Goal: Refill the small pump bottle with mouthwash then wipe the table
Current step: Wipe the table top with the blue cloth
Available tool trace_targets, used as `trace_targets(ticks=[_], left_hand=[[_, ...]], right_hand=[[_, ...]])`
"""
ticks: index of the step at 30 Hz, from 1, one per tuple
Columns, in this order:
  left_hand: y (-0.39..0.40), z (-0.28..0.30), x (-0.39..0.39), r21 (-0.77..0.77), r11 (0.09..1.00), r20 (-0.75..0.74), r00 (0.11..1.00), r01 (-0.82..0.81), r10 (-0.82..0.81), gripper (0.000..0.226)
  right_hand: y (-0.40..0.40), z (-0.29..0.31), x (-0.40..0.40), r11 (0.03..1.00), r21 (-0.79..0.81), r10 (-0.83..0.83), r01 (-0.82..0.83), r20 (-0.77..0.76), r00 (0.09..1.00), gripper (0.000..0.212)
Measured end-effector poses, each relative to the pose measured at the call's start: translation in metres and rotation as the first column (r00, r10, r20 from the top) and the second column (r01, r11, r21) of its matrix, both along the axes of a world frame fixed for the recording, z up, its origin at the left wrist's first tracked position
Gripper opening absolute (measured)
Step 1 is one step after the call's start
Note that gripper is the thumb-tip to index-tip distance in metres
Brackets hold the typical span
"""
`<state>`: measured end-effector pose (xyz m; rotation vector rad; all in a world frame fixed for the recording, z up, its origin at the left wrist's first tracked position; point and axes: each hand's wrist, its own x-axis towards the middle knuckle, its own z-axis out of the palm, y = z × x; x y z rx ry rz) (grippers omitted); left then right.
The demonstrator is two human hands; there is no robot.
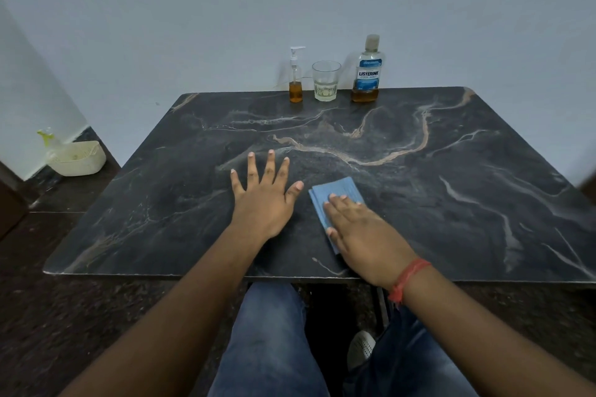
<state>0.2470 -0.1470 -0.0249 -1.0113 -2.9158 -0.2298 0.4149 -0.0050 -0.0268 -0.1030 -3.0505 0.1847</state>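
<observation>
Your right hand point(364, 229) presses the blue cloth point(335, 200) flat, fingers together, near the table's point(451, 203) front edge. Keep your left hand point(264, 200), fingers spread, bracing, and sweep toward the pump bottle point(295, 80) far back.

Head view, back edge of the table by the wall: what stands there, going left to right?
Small pump bottle → drinking glass → mouthwash bottle. All three stand upright and apart from each other, with amber liquid low in both bottles.
</observation>
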Motion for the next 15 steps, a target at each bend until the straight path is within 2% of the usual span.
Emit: trace_targets(ticks=[2,6,7,11,12,15], left_hand=[[0.002,-0.001,0.001,-0.003,1.0,0.004,1.0,0.008,-0.008,0.083],[0.005,0.0,0.001,0.003,1.0,-0.015,1.0,0.02,-0.02,0.083],[0.006,0.0,0.002,0.005,1.0,-0.015,1.0,0.021,-0.021,0.083],[0.016,0.0,0.007,-0.005,0.999,0.001,0.999,0.041,-0.041,0.082],[0.019,0.0,0.008,-0.011,0.999,0.002,0.999,0.05,-0.05,0.081],[0.023,0.001,0.011,-0.016,0.997,-0.013,0.997,0.074,-0.074,0.08]], right_hand=[[0.015,0.002,0.006,1.0,-0.003,0.021,-0.021,0.017,1.0,0.055],[0.05,0.012,0.005,0.971,0.003,-0.239,0.239,-0.007,0.971,0.054],[0.041,0.01,0.005,0.972,-0.002,-0.235,0.235,-0.019,0.972,0.054],[0.022,-0.002,0.018,1.0,0.013,-0.009,0.009,0.005,1.0,0.053],[0.036,0.002,0.017,0.999,0.003,-0.039,0.039,0.0,0.999,0.052],[0.07,0.011,0.018,0.963,-0.041,-0.269,0.267,-0.035,0.963,0.052]])
